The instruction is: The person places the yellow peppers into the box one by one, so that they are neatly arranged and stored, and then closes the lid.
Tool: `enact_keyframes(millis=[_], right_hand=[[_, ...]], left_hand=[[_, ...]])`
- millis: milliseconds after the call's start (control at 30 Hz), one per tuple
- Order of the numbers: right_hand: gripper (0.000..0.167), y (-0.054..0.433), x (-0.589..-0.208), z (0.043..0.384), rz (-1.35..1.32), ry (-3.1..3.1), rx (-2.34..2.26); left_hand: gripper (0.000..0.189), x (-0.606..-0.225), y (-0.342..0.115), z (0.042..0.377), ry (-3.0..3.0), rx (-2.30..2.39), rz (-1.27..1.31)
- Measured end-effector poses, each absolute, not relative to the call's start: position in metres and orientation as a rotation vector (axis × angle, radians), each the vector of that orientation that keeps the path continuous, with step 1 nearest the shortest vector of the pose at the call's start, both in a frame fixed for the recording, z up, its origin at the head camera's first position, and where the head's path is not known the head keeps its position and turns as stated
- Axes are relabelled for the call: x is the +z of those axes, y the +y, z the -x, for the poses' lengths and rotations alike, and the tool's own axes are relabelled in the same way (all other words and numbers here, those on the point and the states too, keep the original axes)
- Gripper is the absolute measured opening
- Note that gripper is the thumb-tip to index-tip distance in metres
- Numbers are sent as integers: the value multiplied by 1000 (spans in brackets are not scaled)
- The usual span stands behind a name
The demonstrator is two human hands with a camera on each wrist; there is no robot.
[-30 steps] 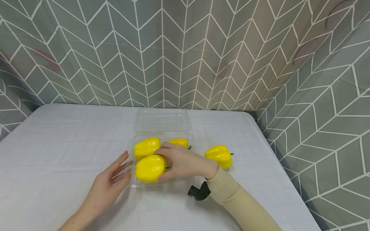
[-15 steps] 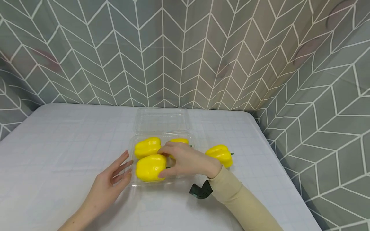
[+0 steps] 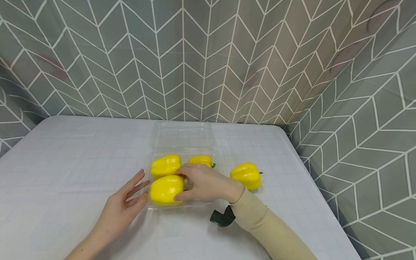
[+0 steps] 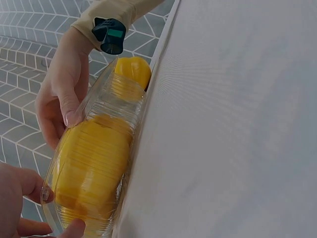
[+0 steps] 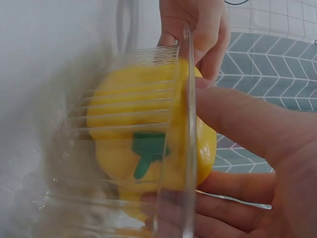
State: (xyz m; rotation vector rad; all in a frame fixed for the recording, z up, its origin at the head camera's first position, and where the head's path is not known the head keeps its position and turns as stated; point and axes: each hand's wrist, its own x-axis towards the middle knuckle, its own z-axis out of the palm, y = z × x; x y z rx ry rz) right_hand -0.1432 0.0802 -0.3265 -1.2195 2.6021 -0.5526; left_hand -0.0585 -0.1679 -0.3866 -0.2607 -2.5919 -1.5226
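In the head view a yellow bell pepper (image 3: 165, 189) lies at the front left inside a clear plastic clamshell container (image 3: 201, 205). My right hand (image 3: 208, 183) grips its stem end, thumb at the front and fingers behind. The right wrist view shows the green stem (image 5: 147, 151) through the ribbed wall. Beside the container's left end is my left hand (image 3: 121, 207), fingers extended; in the left wrist view its fingertips touch the clear wall. Behind the gripped pepper sit a second bell pepper (image 3: 165, 166) and a third (image 3: 200, 160), partly hidden by my right hand.
Another yellow bell pepper (image 3: 246, 176) lies on the white tablecloth (image 3: 81, 155), right of the container. The transparent lid (image 3: 182, 135) is folded back towards the far table edge. A dark device (image 3: 223, 216) sits at the right wrist. Patterned grey curtains (image 3: 195, 61) surround the table.
My right hand shifts slightly right, then back left, and the front pepper now sits a little further left in the container. The left hand stays put.
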Motion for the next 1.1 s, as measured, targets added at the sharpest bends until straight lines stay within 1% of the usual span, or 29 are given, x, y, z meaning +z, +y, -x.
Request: enact_keyframes(millis=[300, 433, 600, 867, 1100], right_hand=[[64, 79, -325, 142, 1196, 2604, -543], [65, 80, -325, 143, 1233, 2586, -539], [62, 85, -325, 145, 1276, 2547, -559], [58, 85, -326, 145, 1225, 2542, -597], [55, 88, -324, 146, 1271, 2505, -579]], left_hand=[[63, -388, -169, 60, -2602, -1510, 257], [64, -388, -169, 60, -2601, -1514, 260], [64, -389, -168, 60, -2601, -1516, 259], [64, -388, -168, 60, -2609, -1519, 248], [65, -387, -168, 61, -2632, -1493, 229]])
